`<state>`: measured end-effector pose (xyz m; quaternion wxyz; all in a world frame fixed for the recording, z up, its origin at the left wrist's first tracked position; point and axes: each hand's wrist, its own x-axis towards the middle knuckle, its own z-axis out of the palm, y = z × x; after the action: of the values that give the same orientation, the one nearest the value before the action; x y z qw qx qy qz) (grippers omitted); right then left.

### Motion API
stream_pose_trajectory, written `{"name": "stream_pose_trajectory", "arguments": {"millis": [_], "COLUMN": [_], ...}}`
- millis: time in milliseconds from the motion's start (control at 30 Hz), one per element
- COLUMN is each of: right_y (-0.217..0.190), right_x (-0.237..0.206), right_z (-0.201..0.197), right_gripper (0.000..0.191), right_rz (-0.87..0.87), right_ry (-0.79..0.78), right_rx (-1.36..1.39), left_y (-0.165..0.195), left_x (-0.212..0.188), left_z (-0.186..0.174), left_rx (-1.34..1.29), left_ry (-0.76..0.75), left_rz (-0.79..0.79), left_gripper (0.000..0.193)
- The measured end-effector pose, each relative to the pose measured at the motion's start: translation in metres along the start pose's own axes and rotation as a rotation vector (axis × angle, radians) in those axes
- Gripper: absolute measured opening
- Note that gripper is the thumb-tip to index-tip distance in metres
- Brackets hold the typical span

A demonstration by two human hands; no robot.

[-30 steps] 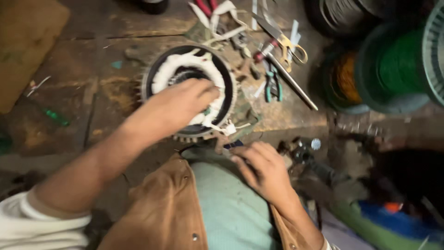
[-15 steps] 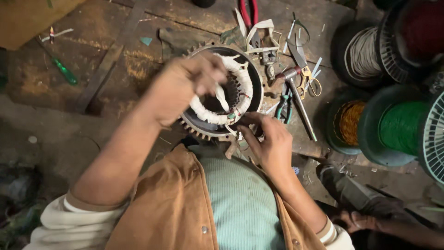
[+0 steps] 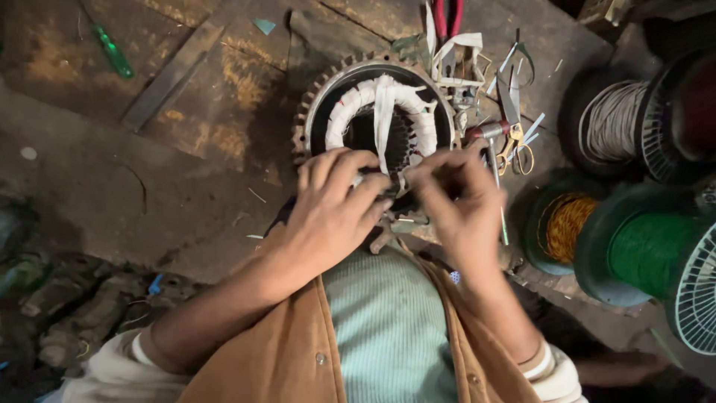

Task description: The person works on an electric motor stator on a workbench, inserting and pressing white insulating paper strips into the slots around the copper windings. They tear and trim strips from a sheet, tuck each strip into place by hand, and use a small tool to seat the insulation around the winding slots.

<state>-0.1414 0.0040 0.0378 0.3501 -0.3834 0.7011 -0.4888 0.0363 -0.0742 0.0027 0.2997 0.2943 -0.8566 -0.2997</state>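
Observation:
A round motor stator with a toothed dark rim and a white-wrapped winding lies on the worn wooden bench. A white tape strip runs across its winding toward me. My left hand and my right hand meet at the stator's near edge, fingers pinched together on the tape's near end and the winding there. What sits between the fingertips is hidden.
Scissors, a red-handled plier and tape scraps lie right of the stator. Wire spools stand at the right: white, orange, green. A green screwdriver lies far left; a metal strip lies beside it.
My left hand came off the top of the stator to its near edge. My right hand rose from near my chest to meet it. The view shifted right.

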Motion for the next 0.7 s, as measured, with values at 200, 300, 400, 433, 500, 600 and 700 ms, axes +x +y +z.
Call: {"name": "stream_pose_trajectory", "arguments": {"millis": [200, 300, 400, 433, 500, 600, 700], "right_y": [0.005, 0.023, 0.034, 0.035, 0.035, 0.032, 0.033], "right_x": [-0.003, -0.014, -0.019, -0.020, -0.020, -0.018, -0.013], "right_z": [-0.015, -0.013, -0.013, -0.013, -0.014, -0.013, -0.009], "right_gripper": [0.016, 0.024, 0.028, 0.030, 0.032, 0.034, 0.036], "right_rz": [-0.059, -0.083, -0.029, -0.042, -0.080, -0.119, -0.185], "right_ry": [0.006, 0.012, 0.044, 0.043, 0.044, 0.014, -0.009], "right_rx": [-0.466, -0.483, -0.391, -0.421, -0.475, -0.341, -0.343], "left_y": [-0.006, 0.001, 0.022, 0.028, 0.032, 0.014, -0.019], "left_x": [0.005, 0.016, 0.023, 0.026, 0.035, 0.051, 0.069], "left_z": [0.003, 0.016, 0.025, 0.026, 0.025, 0.017, 0.022], "left_rx": [0.139, 0.323, 0.657, 0.672, 0.714, 0.266, 0.030], "left_ry": [-0.035, -0.155, -0.256, -0.273, -0.304, -0.371, -0.315], "left_rz": [0.229, 0.294, 0.309, 0.310, 0.315, 0.061, -0.016], "left_gripper": [0.032, 0.033, 0.033, 0.034, 0.035, 0.022, 0.008]}}
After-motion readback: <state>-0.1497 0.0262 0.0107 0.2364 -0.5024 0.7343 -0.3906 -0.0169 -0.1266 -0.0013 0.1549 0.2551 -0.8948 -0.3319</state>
